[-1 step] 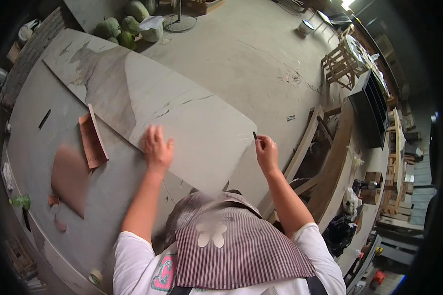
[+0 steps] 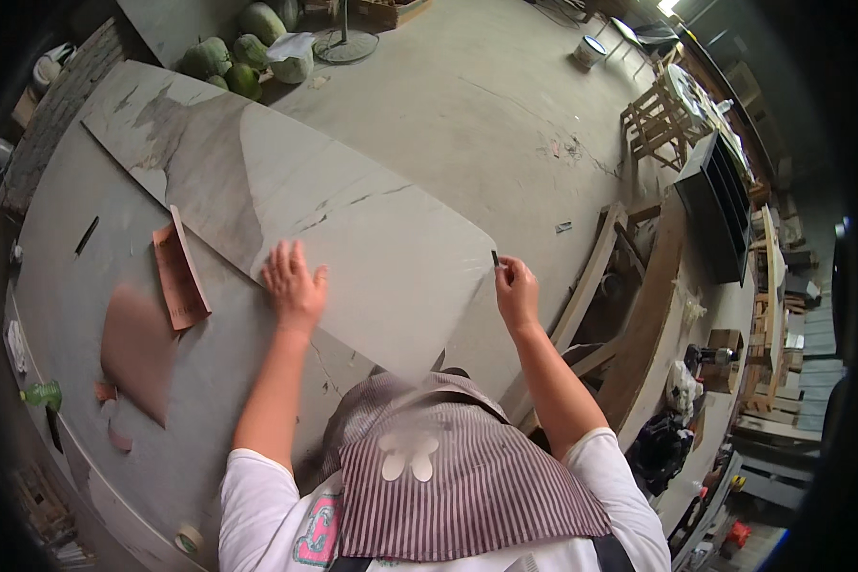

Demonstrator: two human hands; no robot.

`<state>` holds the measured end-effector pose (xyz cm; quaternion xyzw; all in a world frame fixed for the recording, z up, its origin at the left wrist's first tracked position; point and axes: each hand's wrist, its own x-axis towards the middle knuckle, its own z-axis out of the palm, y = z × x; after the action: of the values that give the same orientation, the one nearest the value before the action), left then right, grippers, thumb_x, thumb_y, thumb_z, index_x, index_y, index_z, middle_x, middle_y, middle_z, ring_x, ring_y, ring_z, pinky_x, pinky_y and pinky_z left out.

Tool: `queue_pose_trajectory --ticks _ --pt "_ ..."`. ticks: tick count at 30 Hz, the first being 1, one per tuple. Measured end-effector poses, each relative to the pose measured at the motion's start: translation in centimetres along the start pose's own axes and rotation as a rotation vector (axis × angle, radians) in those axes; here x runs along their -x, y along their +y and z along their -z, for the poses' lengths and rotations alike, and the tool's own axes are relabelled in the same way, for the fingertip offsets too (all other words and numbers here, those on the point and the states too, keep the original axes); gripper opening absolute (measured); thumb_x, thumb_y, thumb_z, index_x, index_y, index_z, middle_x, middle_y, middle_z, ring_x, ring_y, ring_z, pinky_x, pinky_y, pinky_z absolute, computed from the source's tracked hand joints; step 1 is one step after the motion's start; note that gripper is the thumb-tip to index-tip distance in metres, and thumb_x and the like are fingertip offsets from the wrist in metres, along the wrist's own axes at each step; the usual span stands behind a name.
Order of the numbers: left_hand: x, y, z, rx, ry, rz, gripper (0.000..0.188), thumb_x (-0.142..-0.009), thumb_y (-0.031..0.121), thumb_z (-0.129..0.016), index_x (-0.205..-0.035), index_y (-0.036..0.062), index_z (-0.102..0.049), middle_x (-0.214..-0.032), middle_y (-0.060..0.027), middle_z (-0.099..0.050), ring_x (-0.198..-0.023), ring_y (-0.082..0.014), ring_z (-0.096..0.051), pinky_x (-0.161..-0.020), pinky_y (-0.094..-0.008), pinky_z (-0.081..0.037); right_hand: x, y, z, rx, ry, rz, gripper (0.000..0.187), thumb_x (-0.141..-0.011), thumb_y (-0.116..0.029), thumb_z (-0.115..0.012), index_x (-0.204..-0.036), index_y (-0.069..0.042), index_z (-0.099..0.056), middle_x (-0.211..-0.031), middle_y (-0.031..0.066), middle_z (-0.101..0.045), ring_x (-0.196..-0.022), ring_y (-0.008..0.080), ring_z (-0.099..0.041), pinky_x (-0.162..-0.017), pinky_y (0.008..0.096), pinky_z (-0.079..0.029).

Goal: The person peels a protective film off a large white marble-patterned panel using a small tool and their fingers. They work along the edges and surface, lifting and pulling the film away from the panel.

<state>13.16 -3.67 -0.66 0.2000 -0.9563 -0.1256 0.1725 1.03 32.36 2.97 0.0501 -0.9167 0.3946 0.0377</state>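
Grey concrete floor (image 2: 467,114) spreads across the upper middle of the frame, scuffed and marked with a thin crack. Next in size, a broad grey table (image 2: 229,391) with a curved outer edge fills the left side. Over it lies a long marble-patterned slab (image 2: 343,205), running from the upper left down to the centre, its lower corner close to the striped apron (image 2: 467,505) at the bottom centre. Rough wooden bench (image 2: 639,324) timbers slant through the right of the frame, with a black compartmented case (image 2: 720,214) above them. Rounded green gourds (image 2: 243,81) cluster at the upper left, and a white bucket (image 2: 591,52) stands at the upper right. Left of centre, on the table, are a flat reddish-brown sheet (image 2: 138,357) and a folded sheet (image 2: 178,272). At the centre, the left hand (image 2: 296,286) lies on the slab near its lower left edge, fingers spread, gripping nothing. Right of centre, the right hand (image 2: 517,294) pinches a small dark piece (image 2: 495,257) narrowly between thumb and fingers, beside the slab's rounded right corner
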Motion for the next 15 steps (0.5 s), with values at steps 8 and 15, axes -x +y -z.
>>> queue_pose_trajectory --ticks 8,15 --pt "-0.3 -2.5 -0.9 -0.092 0.093 -0.061 0.07 -0.093 0.041 -0.059 -0.15 0.0084 -0.036 -0.156 -0.0188 -0.035 -0.146 -0.0374 -0.029 -0.118 -0.057 -0.018 -1.1 1.0 -2.6 0.173 0.104 0.013 0.024 -0.09 -0.011 -0.062 -0.114 -0.009 -0.067 -0.101 0.0187 -0.068 -0.091 0.0364 -0.066 -0.078 0.0439 -0.053" --pt "-0.6 -2.5 -0.7 -0.111 0.074 -0.048 0.07 -0.09 0.041 -0.06 -0.148 0.008 -0.039 -0.154 -0.0176 -0.038 -0.145 -0.0358 -0.031 -0.119 -0.0566 -0.018 -2.0 0.7 -3.7 0.223 0.159 -0.004 0.025 -0.092 -0.016 -0.059 -0.115 -0.014 -0.068 -0.098 0.0167 -0.07 -0.089 0.0361 -0.067 -0.076 0.0458 -0.054"
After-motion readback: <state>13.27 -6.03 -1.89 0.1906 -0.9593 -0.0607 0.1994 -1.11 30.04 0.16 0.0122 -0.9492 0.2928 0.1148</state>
